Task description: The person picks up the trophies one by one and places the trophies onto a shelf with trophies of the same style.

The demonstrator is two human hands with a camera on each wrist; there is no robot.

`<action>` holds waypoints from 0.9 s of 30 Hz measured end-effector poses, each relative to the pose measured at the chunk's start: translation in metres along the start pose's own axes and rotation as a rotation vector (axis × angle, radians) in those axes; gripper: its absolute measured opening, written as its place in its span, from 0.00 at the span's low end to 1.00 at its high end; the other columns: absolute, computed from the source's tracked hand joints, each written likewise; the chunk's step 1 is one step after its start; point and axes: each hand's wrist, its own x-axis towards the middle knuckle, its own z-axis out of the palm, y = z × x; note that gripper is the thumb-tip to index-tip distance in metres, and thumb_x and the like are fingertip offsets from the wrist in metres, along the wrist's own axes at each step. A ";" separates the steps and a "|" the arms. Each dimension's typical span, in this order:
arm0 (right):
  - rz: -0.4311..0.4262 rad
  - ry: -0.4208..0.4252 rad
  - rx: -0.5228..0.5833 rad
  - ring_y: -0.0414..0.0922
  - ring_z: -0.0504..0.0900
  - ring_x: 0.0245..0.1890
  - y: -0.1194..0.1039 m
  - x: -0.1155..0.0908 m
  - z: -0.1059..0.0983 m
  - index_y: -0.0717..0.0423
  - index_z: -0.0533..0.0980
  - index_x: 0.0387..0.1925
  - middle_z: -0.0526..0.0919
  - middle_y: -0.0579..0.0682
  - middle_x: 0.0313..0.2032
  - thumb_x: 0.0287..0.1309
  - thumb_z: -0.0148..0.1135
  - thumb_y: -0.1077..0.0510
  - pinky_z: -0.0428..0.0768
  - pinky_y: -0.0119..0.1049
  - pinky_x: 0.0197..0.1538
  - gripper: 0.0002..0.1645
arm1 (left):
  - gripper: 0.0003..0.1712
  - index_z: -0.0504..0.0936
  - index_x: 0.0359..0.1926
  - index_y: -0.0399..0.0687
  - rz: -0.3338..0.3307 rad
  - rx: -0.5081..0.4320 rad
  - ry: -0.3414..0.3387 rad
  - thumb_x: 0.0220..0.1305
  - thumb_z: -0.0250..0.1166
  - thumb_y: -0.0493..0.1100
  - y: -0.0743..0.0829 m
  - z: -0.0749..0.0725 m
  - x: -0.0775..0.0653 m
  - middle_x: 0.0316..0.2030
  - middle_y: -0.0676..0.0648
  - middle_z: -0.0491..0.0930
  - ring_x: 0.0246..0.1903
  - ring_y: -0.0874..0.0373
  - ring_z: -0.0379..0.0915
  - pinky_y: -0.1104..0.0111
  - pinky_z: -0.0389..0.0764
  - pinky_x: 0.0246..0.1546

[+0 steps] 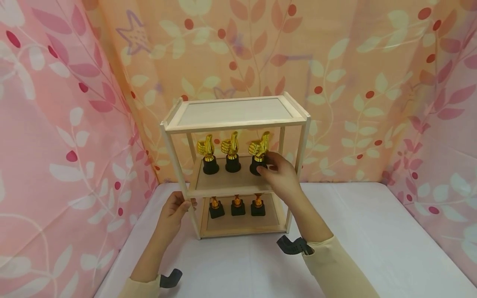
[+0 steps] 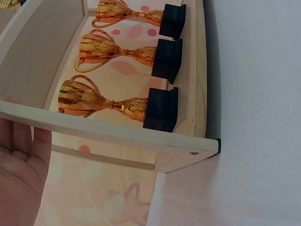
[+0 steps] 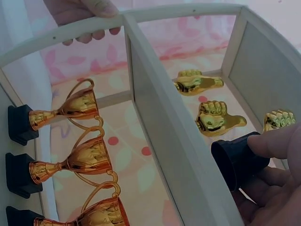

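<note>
A pale wooden shelf rack (image 1: 234,111) stands on the table, with thumbs-up trophies on its middle tier and cup trophies below. My right hand (image 1: 281,178) pinches the rightmost gold thumbs-up trophy (image 1: 259,147) by its black base (image 3: 242,157). The base's hollow underside shows in the right wrist view, raised off the middle board (image 3: 164,117). Left of it stand two matching trophies, one in the middle (image 1: 232,151) and one at the left (image 1: 208,155). My left hand (image 1: 173,213) grips the rack's front left post (image 1: 175,161), fingers curled around it.
Three gold cup trophies on black square bases, the middle one (image 2: 122,52) among them, stand in a row on the bottom tier. A white cloth (image 1: 372,240) covers the table. Floral curtains (image 1: 354,103) hang behind and at both sides.
</note>
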 end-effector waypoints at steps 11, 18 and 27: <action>-0.032 0.029 0.005 0.52 0.76 0.65 0.006 0.018 0.005 0.56 0.70 0.69 0.80 0.56 0.61 0.67 0.65 0.55 0.71 0.51 0.70 0.31 | 0.10 0.66 0.52 0.29 0.014 -0.010 0.002 0.76 0.55 0.32 0.000 0.000 -0.001 0.44 0.46 0.80 0.45 0.61 0.81 0.70 0.84 0.51; -0.012 0.021 -0.027 0.53 0.76 0.65 0.009 0.026 0.008 0.56 0.70 0.69 0.79 0.57 0.63 0.68 0.65 0.56 0.73 0.50 0.69 0.31 | 0.10 0.67 0.53 0.34 -0.020 -0.013 -0.010 0.77 0.56 0.34 0.002 0.000 -0.002 0.44 0.46 0.82 0.46 0.59 0.81 0.71 0.82 0.53; 0.017 -0.002 -0.061 0.55 0.75 0.66 0.010 0.038 0.009 0.58 0.69 0.70 0.78 0.60 0.64 0.69 0.65 0.57 0.74 0.52 0.67 0.32 | 0.09 0.67 0.52 0.35 -0.012 -0.018 -0.015 0.77 0.55 0.34 0.001 0.000 -0.001 0.43 0.45 0.82 0.46 0.60 0.81 0.71 0.82 0.53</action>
